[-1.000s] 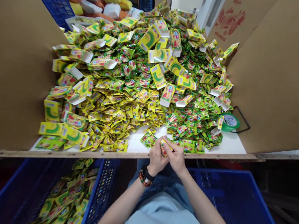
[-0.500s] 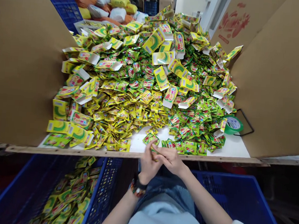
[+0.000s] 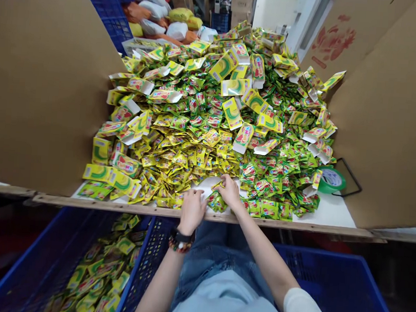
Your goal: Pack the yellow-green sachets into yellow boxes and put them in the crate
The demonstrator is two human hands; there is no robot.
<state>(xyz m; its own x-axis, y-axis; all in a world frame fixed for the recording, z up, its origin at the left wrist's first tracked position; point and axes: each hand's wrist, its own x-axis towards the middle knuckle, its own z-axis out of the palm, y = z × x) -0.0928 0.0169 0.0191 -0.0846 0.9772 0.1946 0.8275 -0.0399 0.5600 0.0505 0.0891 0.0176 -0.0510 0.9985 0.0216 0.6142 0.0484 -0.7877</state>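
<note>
My left hand [image 3: 192, 212] rests at the table's wooden front edge, fingers curled down over yellow packets; what they hold, if anything, is hidden. To its right my right hand [image 3: 230, 191] reaches over the edge, its fingertips pinching a small yellow packet [image 3: 218, 185]. Just under it lie green packets [image 3: 216, 201] on the white tabletop [image 3: 209, 181]. Behind the hands rises a big heap, with yellow packets [image 3: 174, 158] at left, green packets [image 3: 282, 166] at right and flat yellow boxes [image 3: 232, 114] on top.
Cardboard walls [image 3: 49, 83] flank the heap. Green tape [image 3: 331, 181] lies at the right beside a black wire frame [image 3: 351, 178]. Below the table, a blue crate [image 3: 18, 266] at left holds filled boxes; another blue crate [image 3: 341, 289] stands at right. Sacks [image 3: 154, 9] are piled behind.
My hands were together at the table edge and have moved apart. The left went left, the right forward onto the tabletop. The view has shifted, so the heap appears farther right.
</note>
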